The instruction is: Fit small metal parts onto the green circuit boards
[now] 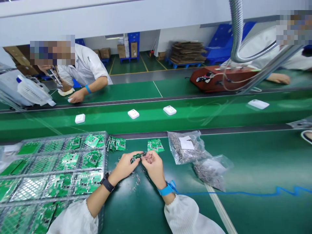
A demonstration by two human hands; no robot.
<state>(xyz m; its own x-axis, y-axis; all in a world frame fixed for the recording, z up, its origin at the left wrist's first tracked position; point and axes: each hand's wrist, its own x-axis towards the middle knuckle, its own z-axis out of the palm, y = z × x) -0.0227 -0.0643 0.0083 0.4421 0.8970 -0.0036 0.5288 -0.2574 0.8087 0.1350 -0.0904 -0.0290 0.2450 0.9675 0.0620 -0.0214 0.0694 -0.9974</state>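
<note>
My left hand (125, 167) is closed around a small green circuit board (136, 157), held tilted above the bench. The fingertips of my right hand (154, 167) are pinched together at the board's right end; whatever is between them is too small to make out. Beneath and between my hands, small loose metal parts (136, 182) lie scattered on the green mat. Just beyond my hands lie more circuit boards (156, 145), and a leaning stack of boards (117, 144) stands to their left.
At left, a clear compartment tray (104, 162) holds several circuit boards. To the right lie two plastic bags of small metal parts, one bag (186, 148) behind the other (211, 172). White square devices (133, 113) sit on the green conveyor (107, 120). Co-workers sit across it.
</note>
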